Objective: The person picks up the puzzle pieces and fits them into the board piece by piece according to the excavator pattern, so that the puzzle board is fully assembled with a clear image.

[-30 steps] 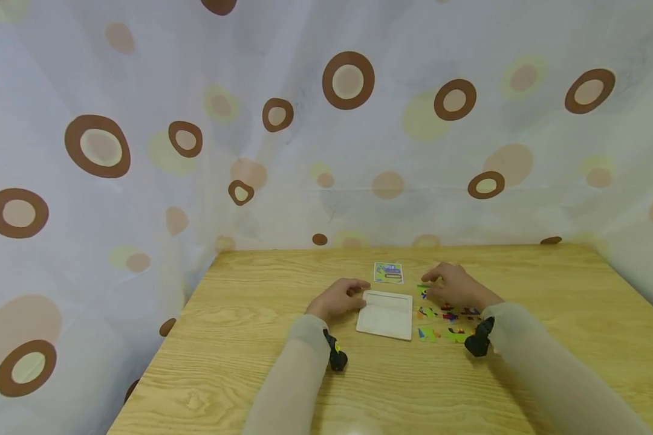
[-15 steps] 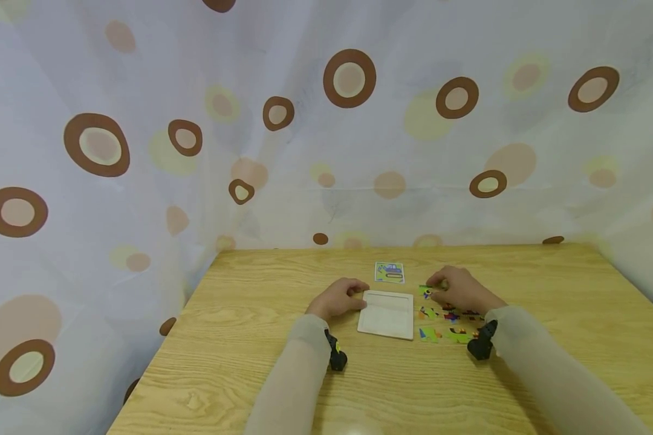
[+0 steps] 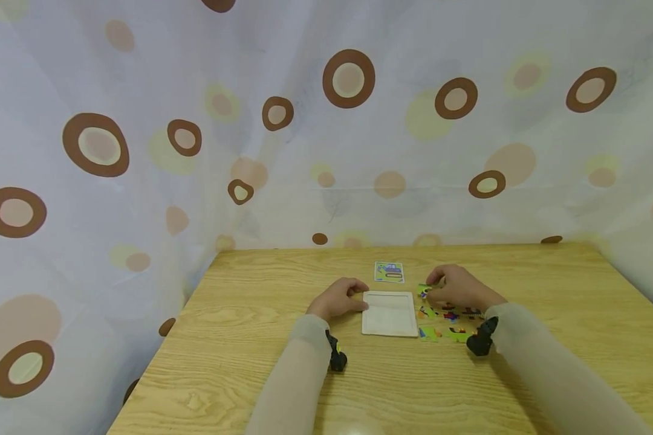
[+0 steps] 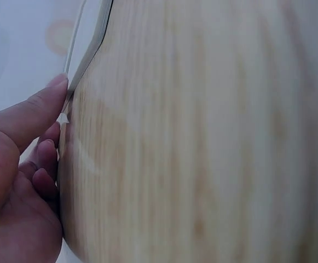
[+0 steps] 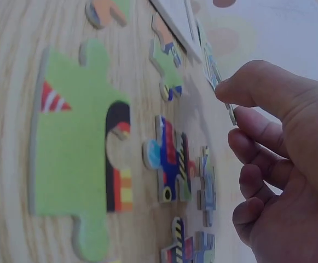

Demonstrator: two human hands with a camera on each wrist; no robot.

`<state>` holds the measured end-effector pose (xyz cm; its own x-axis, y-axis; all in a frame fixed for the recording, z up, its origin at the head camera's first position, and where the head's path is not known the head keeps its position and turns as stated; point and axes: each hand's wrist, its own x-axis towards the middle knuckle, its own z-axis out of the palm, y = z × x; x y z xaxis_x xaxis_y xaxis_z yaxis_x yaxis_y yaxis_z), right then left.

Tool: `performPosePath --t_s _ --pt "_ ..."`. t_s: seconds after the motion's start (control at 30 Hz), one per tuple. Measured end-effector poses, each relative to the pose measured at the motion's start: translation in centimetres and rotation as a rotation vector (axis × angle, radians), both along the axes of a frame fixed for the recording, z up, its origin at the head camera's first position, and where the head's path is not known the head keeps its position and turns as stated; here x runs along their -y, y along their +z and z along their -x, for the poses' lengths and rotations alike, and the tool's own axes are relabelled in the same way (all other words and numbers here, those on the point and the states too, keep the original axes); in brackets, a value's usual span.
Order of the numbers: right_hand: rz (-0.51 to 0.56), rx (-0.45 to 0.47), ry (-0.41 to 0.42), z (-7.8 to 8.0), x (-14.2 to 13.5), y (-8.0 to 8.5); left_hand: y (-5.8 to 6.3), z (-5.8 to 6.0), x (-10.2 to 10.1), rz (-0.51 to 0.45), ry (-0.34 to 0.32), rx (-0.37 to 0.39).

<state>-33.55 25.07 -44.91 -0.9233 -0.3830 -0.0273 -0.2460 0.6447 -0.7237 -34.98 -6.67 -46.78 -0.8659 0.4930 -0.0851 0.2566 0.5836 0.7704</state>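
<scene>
A square, pale puzzle tray (image 3: 390,330) lies on the wooden table. My left hand (image 3: 337,299) holds its left side, the thumb (image 4: 52,96) against the rim and the fingers curled behind. To the right of the tray, my right hand (image 3: 459,288) pinches a thin jigsaw piece (image 5: 232,116) between thumb and forefinger; mostly its edge shows in the right wrist view. Below that hand lie several loose jigsaw pieces in rows, among them a large green piece (image 5: 71,153) with a red-and-white striped triangle and a blue-and-red piece (image 5: 169,164).
A small picture card (image 3: 389,272) in green and blue lies behind the tray. A patterned curtain (image 3: 392,211) hangs at the table's back edge and along both sides. Bare wood (image 3: 413,386) stretches in front of the tray.
The tray has turned slightly, its near edge swinging to the right. My right hand has drawn back a little to the right, its thumb and forefinger now closer together.
</scene>
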Motion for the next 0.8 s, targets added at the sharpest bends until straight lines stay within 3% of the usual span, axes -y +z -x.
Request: performPosePath --t_s 0.17,0.8 --pt "-0.001 -0.057 0.031 -0.1 0.6 0.0 0.0 0.0 0.1 0.015 -0.011 -0.023" --pt "0.045 -0.086 0.026 -0.6 4.6 0.0 0.2 -0.2 -0.2 0.045 -0.012 -0.057"
